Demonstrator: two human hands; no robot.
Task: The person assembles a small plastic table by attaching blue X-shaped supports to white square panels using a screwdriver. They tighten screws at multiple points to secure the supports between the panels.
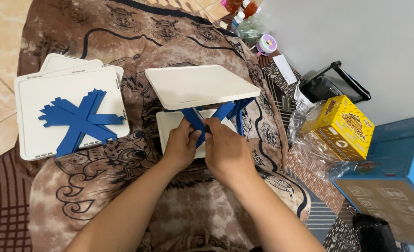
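Your left hand [181, 142] and right hand [225, 149] both curl closed around the blue plastic cross brace [198, 122], which stands between two white square plastic shelf panels [200, 85] on the brown patterned blanket [137, 42].

**Two hands at the blue supports of a small white shelf unit**

The left hand [182, 142] and right hand [225, 150] meet side by side, fingers closed on a blue cross-shaped support [195, 119] between two white square panels. The upper panel [201, 85] sits just beyond the fingertips; the lower panel [169, 123] lies under the hands on a brown patterned blanket [123, 42]. Well to the left of the left hand lies a stack of white panels [34, 98] with loose blue cross pieces [79, 120] on top. To the right of the right hand stand a yellow box [344, 126] and a blue box [398, 163].
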